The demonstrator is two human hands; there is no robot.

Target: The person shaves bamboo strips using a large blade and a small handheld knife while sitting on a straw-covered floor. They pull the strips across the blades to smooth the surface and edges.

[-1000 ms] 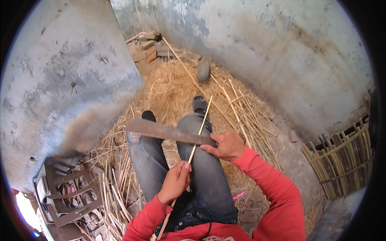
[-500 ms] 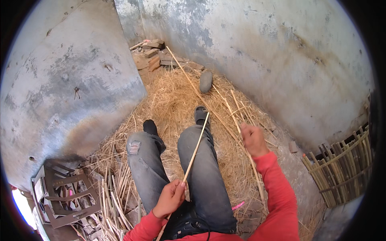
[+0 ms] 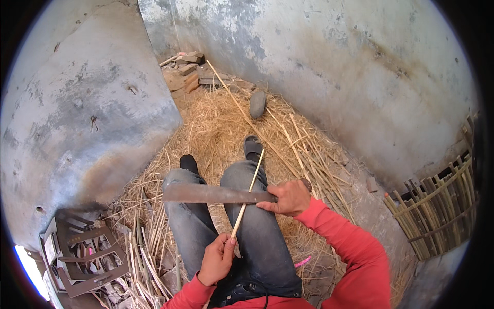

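Now the right hand (image 3: 290, 198) is closed around the handle of a broad, rusty blade (image 3: 216, 194), which lies flat across both thighs, its edge meeting a thin bamboo strip (image 3: 248, 195). Half a second ago that hand was lifted off to the right with no blade in view over the legs; the blade has come back to the spot it held a second ago, so another paring stroke looks to be starting. The left hand (image 3: 218, 257) grips the strip's near end by the lap, and the far end points toward the feet. Outward, straw (image 3: 221, 129) and split canes cover the floor between stained concrete walls (image 3: 334, 67); a dark stone (image 3: 257, 104) lies beyond the feet, a woven bamboo panel (image 3: 437, 206) stands right, a dark crate (image 3: 85, 255) left.
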